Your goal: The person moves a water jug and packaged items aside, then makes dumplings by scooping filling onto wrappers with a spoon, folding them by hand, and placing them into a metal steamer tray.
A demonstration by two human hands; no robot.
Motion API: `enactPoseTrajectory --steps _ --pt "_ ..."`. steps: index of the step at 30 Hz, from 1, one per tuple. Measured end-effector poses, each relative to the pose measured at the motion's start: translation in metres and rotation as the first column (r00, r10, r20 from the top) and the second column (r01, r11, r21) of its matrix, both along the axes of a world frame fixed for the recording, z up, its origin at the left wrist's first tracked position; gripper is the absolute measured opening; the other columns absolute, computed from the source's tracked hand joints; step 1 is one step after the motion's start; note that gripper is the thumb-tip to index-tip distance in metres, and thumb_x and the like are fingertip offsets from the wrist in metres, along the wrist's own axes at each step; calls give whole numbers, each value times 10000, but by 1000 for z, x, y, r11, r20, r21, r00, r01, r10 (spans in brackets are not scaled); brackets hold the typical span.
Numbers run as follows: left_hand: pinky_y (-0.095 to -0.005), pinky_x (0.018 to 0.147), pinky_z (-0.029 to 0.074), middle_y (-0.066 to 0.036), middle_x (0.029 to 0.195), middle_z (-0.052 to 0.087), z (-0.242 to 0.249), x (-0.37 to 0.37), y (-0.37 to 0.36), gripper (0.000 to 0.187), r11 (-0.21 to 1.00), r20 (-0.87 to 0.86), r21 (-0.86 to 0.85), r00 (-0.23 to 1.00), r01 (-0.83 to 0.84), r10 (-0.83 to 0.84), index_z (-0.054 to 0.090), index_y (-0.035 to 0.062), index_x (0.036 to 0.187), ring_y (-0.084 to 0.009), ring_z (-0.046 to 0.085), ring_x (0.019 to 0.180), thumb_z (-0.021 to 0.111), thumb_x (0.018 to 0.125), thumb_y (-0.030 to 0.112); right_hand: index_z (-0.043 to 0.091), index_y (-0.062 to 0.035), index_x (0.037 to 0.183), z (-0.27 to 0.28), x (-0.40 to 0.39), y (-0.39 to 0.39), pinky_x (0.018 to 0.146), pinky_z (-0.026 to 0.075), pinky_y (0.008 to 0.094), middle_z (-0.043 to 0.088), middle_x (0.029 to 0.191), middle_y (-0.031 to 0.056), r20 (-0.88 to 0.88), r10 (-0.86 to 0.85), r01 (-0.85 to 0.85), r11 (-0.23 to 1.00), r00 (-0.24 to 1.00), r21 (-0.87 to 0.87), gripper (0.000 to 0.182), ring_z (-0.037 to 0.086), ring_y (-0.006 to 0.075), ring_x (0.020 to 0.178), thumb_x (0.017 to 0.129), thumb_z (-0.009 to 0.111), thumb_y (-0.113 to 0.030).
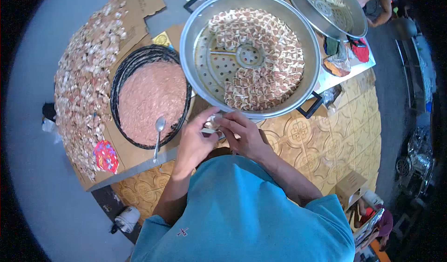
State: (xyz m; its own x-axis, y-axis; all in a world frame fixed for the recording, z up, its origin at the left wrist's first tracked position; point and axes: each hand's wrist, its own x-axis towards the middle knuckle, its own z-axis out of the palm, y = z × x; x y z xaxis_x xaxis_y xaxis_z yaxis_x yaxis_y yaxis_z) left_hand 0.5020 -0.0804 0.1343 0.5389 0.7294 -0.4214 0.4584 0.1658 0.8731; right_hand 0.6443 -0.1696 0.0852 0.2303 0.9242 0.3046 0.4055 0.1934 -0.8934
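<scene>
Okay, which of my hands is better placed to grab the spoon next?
Probably your left hand: it's nearer the spoon, whose handle crosses the rim of the black bowl. Your right hand is farther away. Both hold the small pale piece.

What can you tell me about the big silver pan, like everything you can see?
The pan is wide, round and shiny, and looks like metal. Its floor has many little holes and a ring in the middle. Two black handles stick out on opposite sides. Dumplings sit packed together inside in a thick curve, leaving part of the left side bare. The left hand and right hand are by its near rim; I can't tell whether they touch it.
</scene>
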Motion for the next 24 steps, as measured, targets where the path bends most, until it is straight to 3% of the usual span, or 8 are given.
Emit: enactPoseTrajectory --steps 3,5,7,13,15,22,23,24 --pt "-281 798 540 -91 1108 685 13 38 17 489 929 -149 186 943 321 -296 652 60 1209 -151 655 975 624 749 -104 662 -56 1120 4 37 -8 683 542 371 640 1011 126 13 -15 14 999 1000 46 369 655 296 852 763 714 27" --pt "-294 792 545 -119 1061 699 5 60 42 398 914 -180 103 911 391 -370 693 54 1125 -168 669 965 649 751 -76 665 -38 1060 -2 67 -12 665 540 379 648 955 128 43 -58 55 995 997 78 350 654 301 806 727 738 39" --pt "-340 869 526 -143 1028 706 -10 80 75 326 832 -279 255 862 492 -424 709 47 1051 -233 677 969 656 751 -69 659 -39 1011 -16 93 -9 643 536 374 645 926 134 55 -152 149 987 987 67 313 651 301 782 722 729 60" --pt "-404 829 537 -221 934 705 -81 123 152 334 576 -596 -63 432 815 -677 706 1 1015 -321 699 891 606 709 -88 609 -51 930 -39 98 0 583 538 341 653 902 94 132 -177 167 982 975 83 285 659 253 722 702 735 65" --pt "-420 838 538 -239 924 703 -93 129 144 294 570 -633 -236 320 787 -705 705 -21 968 -336 699 896 595 702 -79 614 -56 934 -42 96 1 592 545 338 657 895 88 122 -211 200 975 970 95 295 664 245 733 693 743 56" --pt "-425 785 555 -310 885 666 -100 125 122 159 535 -628 -144 340 832 -699 691 -88 827 -395 689 875 597 703 -53 624 -54 942 -42 90 2 587 541 340 666 892 98 198 -246 229 968 949 107 275 664 256 724 709 741 33" --pt "-437 770 552 -309 869 663 -102 108 122 153 574 -574 115 526 810 -628 678 -103 825 -402 688 856 608 704 -39 624 -50 942 -42 90 1 581 536 345 664 883 104 207 -250 237 968 946 88 258 661 262 715 722 733 30" --pt "-425 780 552 -280 886 678 -75 109 126 186 648 -640 65 530 759 -557 690 -76 889 -377 694 855 603 729 -39 623 -45 942 -41 89 2 576 531 350 662 875 110 216 -258 248 966 942 70 241 658 269 706 736 726 27"
